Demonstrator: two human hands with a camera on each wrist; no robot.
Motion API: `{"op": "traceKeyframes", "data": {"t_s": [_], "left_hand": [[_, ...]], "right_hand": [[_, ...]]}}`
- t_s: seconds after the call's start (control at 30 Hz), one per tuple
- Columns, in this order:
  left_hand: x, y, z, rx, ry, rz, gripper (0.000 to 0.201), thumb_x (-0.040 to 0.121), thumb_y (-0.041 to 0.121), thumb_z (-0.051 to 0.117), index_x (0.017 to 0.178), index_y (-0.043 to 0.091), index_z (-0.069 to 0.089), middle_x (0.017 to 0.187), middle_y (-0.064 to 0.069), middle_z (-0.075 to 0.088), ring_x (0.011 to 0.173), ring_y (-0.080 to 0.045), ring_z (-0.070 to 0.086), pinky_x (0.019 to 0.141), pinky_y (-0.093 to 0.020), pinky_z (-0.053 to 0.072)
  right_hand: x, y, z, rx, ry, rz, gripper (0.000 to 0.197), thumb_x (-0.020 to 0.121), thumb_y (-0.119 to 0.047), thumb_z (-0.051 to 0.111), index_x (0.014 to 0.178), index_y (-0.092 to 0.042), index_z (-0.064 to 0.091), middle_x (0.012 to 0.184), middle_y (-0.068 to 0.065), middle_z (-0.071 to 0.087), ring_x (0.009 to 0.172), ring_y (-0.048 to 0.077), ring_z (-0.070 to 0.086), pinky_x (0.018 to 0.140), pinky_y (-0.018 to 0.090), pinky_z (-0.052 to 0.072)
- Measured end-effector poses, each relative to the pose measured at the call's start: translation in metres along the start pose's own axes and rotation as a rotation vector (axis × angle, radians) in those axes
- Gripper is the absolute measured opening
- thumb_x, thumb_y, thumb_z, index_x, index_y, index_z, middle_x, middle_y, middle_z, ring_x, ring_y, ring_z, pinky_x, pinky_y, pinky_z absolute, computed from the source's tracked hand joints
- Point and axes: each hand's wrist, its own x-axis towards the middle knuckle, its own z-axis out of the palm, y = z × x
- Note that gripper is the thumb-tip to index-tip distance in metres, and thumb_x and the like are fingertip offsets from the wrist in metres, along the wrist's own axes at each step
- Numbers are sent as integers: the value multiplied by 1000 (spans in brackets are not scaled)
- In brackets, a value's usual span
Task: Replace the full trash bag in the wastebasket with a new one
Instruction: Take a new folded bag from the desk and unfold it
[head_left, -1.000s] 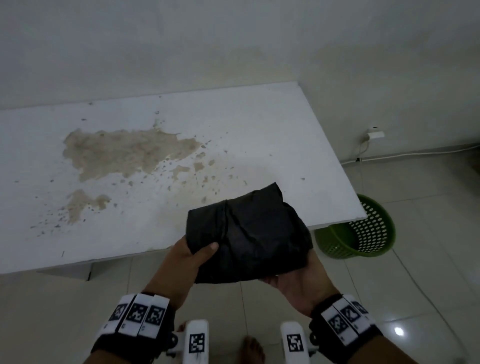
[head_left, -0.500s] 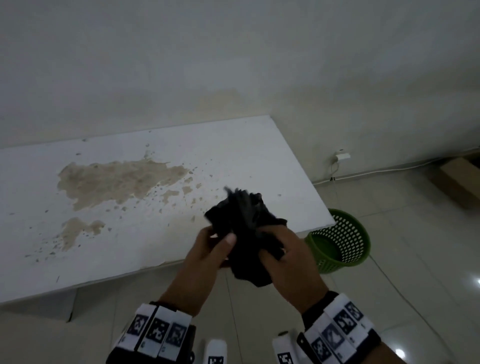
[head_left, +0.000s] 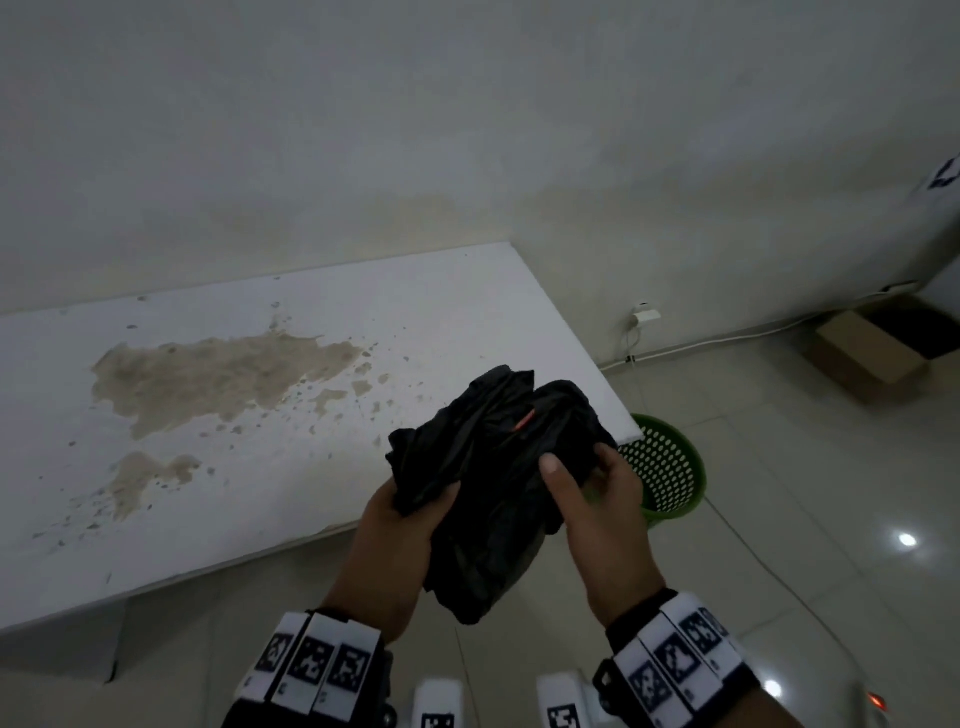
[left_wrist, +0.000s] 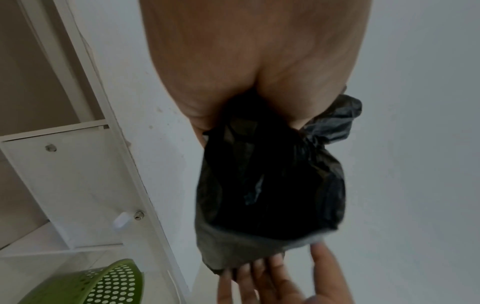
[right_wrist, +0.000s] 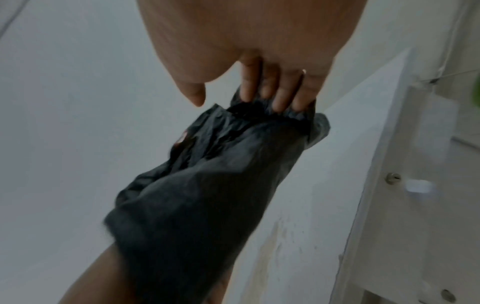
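Note:
A crumpled black trash bag (head_left: 493, 467) hangs in the air in front of the table's near right corner, held between both hands. My left hand (head_left: 415, 499) grips its left side with fingers curled into the folds. On the bag's right side, my right hand (head_left: 576, 473) pinches it, thumb on the front and fingers behind. In the right wrist view the fingers (right_wrist: 275, 96) hook the bag's gathered edge (right_wrist: 272, 115). The left wrist view shows the bag (left_wrist: 270, 174) bunched in the palm. The green perforated wastebasket (head_left: 670, 467) stands on the floor behind my right hand, partly hidden, with no bag visible inside.
A white stained table (head_left: 260, 415) fills the left and stands against the wall. On the right are a wall plug (head_left: 644, 314) with a cable along the floor and a cardboard box (head_left: 867, 358). A white cabinet (left_wrist: 78, 185) stands beside the basket (left_wrist: 91, 283).
The flat folded bag was bunched up between both hands, then loosened. My hands have drawn slightly apart, and a small orange-red strip now shows in the folds.

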Motion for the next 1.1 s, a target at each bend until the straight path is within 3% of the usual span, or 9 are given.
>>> {"op": "traceKeyframes", "data": {"t_s": [0.1,0.17,0.27,0.37,0.47,0.57,0.7,0.93,1.1], "left_hand": [[-1,2,8,13,-39,-1,17,92,16,63,106,19,73,105,-10,77,97,-28,74,91,-48,56],[1,2,12,14,-54,-8,20,90,18,64,108,21,72,107,-5,77,100,-25,73,89,-43,55],[9,3,23,92,-82,2,18,92,23,65,109,26,70,104,3,78,95,-18,75,81,-32,56],[22,2,37,150,-60,18,15,94,30,64,108,32,69,103,7,78,91,-13,75,77,-28,55],[34,1,60,158,-66,-14,18,93,28,65,111,28,69,103,6,78,92,-16,75,77,-30,55],[41,-2,93,164,-129,-40,25,88,28,68,113,24,70,107,3,78,96,-18,74,83,-33,55],[55,-11,139,330,-114,35,23,90,33,69,111,25,70,103,10,78,96,-11,73,75,-18,57],[76,-30,205,550,308,269,41,90,35,69,125,19,56,116,4,61,101,-9,59,86,-33,49],[55,-28,284,470,-123,288,33,91,49,62,97,18,72,92,0,75,89,-15,71,83,-43,57]], "right_hand": [[1,-13,-9,-64,115,-24,117,64,-62,81,155,-30,15,157,-17,12,138,8,27,111,33,32],[7,-22,-21,-136,103,-37,108,68,-54,83,153,-28,23,154,-15,23,135,4,30,109,31,35],[23,-30,-44,-311,-129,-185,24,81,-36,78,95,-19,70,94,-5,72,89,12,68,75,30,56],[33,-29,-70,-318,-277,-230,24,88,-23,71,69,-11,62,64,2,63,60,11,56,60,32,47],[45,-20,-97,-63,-186,-111,12,86,-20,74,89,-14,63,87,5,67,80,16,64,74,36,55],[65,-16,-130,90,-222,72,59,73,-41,84,123,-24,59,116,3,69,106,20,69,93,43,56],[80,-33,-175,-32,-444,67,21,93,-24,66,110,-16,74,109,7,75,104,25,71,95,44,54],[119,-41,-247,-1,11,-205,10,93,-20,66,94,-26,73,88,-12,76,86,8,72,68,19,57],[122,-42,-265,-264,-102,-489,22,89,-24,71,95,-45,64,93,-19,70,90,-2,65,74,11,50]]}}
